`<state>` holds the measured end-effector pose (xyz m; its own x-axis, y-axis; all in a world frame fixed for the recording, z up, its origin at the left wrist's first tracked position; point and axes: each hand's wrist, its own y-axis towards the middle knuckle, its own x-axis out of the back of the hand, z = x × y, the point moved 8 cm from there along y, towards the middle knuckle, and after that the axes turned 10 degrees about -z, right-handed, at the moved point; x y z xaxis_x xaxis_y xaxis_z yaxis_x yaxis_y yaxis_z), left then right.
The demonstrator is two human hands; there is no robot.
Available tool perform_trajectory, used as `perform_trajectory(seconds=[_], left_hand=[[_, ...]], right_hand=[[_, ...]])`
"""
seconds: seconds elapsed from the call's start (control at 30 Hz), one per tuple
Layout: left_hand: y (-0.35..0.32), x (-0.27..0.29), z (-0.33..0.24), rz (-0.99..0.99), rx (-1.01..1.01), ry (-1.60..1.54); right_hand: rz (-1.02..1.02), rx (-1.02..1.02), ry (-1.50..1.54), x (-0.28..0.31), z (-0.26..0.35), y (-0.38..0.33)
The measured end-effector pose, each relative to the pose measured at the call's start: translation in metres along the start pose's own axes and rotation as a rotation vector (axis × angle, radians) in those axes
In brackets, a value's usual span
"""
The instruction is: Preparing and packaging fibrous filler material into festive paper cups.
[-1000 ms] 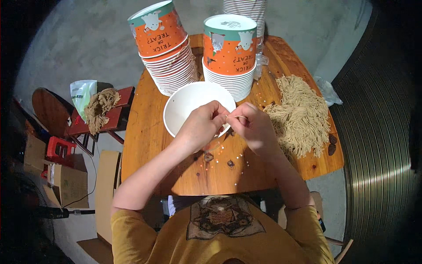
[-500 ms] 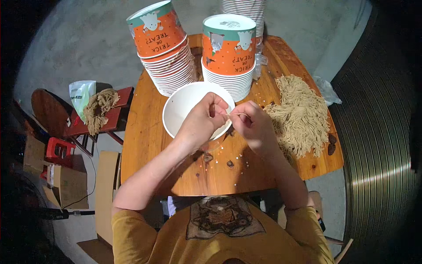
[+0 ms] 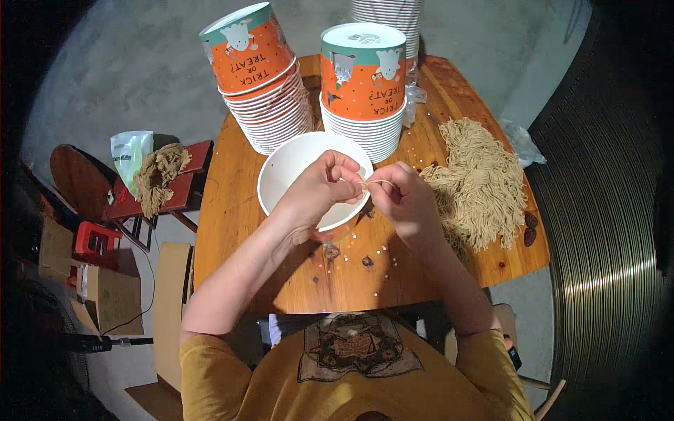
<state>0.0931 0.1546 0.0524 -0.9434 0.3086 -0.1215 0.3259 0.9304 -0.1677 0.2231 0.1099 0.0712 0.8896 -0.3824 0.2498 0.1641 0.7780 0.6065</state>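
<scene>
Cord: a thin, pale cream cord (image 3: 383,182), slightly curved, stretches between the fingertips of both hands, over the near right rim of the container.
Left hand: the left hand (image 3: 319,188) holds the cord's left part in a narrow pinch, the other fingers curled above.
Right hand: the right hand (image 3: 406,202) pinches the cord between thumb and bent forefinger.
Container: a round, smooth, white-lined container (image 3: 284,175) opens upward, partly behind the left hand.
Stacks: two stacks of nested orange-and-green printed buckets, the left one (image 3: 254,62) leaning, the right one (image 3: 364,83) upright, stand upside down behind the container.
Yarn: a loose, stringy heap of tan yarn (image 3: 486,189) lies just right of the right hand.
Tabletop: the glossy, knotty brown wooden tabletop (image 3: 295,291) bears scattered pale specks.
</scene>
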Motion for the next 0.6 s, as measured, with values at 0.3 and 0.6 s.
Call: perform_trajectory(seconds=[0.3,0.6], left_hand=[[0.001,0.001,0.003,0.044,0.045,0.026],[-0.002,0.003,-0.002,0.068,-0.058,0.318]], right_hand=[[0.023,-0.117,0.041,-0.003,-0.010,-0.001],[0.031,-0.110,0.097,-0.003,-0.011,-0.002]])
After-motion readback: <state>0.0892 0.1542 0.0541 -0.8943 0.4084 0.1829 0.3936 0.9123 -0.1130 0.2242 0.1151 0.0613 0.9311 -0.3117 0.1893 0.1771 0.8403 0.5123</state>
